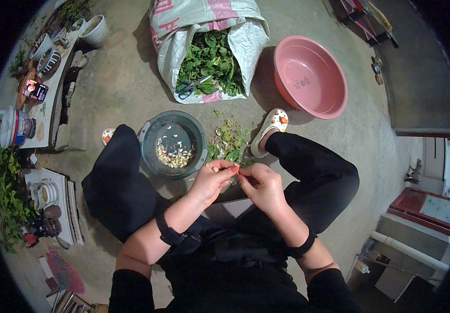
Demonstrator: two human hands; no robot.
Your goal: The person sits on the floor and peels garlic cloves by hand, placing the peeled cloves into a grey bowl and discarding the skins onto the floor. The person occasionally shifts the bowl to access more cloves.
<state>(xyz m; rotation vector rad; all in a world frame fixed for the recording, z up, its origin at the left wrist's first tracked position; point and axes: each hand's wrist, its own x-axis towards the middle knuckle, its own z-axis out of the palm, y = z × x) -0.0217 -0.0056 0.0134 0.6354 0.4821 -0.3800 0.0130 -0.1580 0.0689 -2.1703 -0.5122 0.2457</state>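
Note:
My left hand [213, 179] and my right hand [262, 184] meet at the fingertips in front of my lap. The left fingers pinch a small pale piece that looks like a garlic clove [216, 169]. The right thumb and forefinger are pressed together beside it; whether they grip part of it is hidden. Left of my hands stands a dark grey plastic basin [144, 146] with peeled garlic cloves [176, 155] at its bottom. Past my fingertips, a pile of leafy scraps and peel [228, 141] lies on the concrete floor.
A woven sack [248, 43] of green leaves [209, 58] lies ahead, with scissors [187, 90] on the leaves. A pink basin [315, 78] stands to its right. At left, a low bench [48, 125] bears pots and a phone [36, 90].

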